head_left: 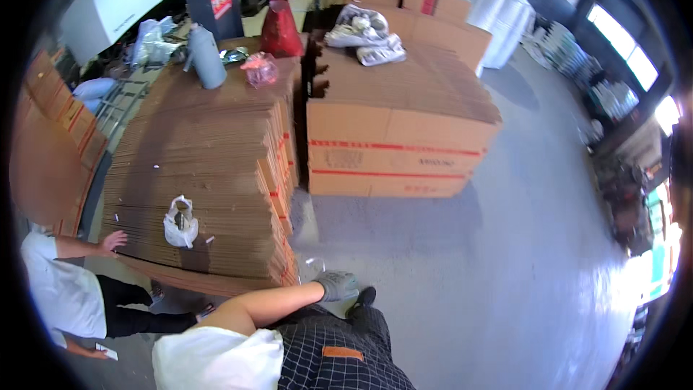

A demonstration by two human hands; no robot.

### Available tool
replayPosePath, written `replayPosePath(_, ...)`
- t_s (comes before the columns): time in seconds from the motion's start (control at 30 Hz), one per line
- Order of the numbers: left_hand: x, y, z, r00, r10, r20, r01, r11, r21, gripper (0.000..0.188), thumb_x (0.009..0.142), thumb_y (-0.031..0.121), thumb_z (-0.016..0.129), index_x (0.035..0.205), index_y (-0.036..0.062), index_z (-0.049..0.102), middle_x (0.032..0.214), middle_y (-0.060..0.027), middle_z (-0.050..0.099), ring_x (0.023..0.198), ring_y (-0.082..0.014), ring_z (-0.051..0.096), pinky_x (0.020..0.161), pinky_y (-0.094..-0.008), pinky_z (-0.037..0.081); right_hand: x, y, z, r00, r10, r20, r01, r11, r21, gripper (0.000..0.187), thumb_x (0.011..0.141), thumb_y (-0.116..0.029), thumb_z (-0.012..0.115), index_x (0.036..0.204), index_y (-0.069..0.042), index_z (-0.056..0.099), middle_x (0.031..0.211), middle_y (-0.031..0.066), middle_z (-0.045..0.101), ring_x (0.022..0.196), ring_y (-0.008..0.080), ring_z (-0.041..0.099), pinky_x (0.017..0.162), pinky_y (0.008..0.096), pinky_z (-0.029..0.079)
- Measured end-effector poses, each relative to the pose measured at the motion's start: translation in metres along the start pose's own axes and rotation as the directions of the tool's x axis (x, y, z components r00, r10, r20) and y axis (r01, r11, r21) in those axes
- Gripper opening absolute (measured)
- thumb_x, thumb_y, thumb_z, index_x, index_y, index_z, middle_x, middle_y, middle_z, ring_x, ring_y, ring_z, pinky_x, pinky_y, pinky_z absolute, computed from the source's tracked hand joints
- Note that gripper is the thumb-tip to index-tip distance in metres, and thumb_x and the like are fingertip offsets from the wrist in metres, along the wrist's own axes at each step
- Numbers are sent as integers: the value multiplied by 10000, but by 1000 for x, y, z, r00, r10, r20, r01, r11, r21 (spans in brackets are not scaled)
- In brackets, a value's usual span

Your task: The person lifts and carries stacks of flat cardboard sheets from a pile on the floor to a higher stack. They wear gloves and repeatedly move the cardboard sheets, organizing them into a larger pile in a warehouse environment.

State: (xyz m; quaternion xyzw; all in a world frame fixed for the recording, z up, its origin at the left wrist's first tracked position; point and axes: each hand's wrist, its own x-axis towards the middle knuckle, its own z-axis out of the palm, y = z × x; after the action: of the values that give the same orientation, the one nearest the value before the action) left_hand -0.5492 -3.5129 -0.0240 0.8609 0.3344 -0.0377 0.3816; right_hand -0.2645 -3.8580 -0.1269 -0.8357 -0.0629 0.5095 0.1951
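My left hand (338, 285), in a grey work glove, hangs in front of my dark checked trousers (317, 339), just above my dark shoe (366, 297). How its fingers are held cannot be made out. A thin white loop (315, 264) shows beside the glove, near the corner of a tall stack of flattened cardboard boxes (202, 166); whether the two touch is unclear. On that stack lies a white plastic bag (180, 224) with something inside. My right hand is out of view.
A co-worker in a white shirt (65, 292) stands at the left, one hand (112, 243) at the stack's edge. A grey bottle (206, 56), red container (281, 29) and pink bag (260, 68) top the stack. Another carton stack (397, 148) bears white bundles (364, 32).
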Motion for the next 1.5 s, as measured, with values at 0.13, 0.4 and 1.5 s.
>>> replayPosePath(0.13, 50, -1, -65, 939, -261, -225, 193, 939, -284, 417, 913, 458, 589, 1064, 69, 598, 1046, -202, 691, 1019, -402, 656, 880, -499, 489, 133, -137, -158, 989, -94, -118, 69, 977, -203, 359, 983, -323, 615, 1078, 23, 615, 942, 92, 622, 859, 176, 521, 775, 362, 478)
replayPosePath(0.4, 240, -98, -163, 717, -478, -507, 319, 872, -370, 368, 893, 427, 643, 998, 78, 593, 969, -196, 681, 929, -416, 654, 784, -519, 496, 300, -649, -193, 526, -823, -212, 772, 567, -286, 341, 986, -248, 592, 1143, 48, 657, 1044, 182, 701, 942, 248, 628, 882, 384, 502)
replayPosePath(1.5, 455, -137, -322, 748, -276, -604, 366, 930, 27, 860, 859, 571, 624, 1481, 45, 348, 1574, -179, 350, 1416, -389, 364, 1154, -571, 263, 338, -972, 38, -189, -698, 691, 777, -536, -329, 997, 734, -701, 685, 1392, -1, 421, 1334, 190, 453, 1249, 393, 420, 1110, 596, 273)
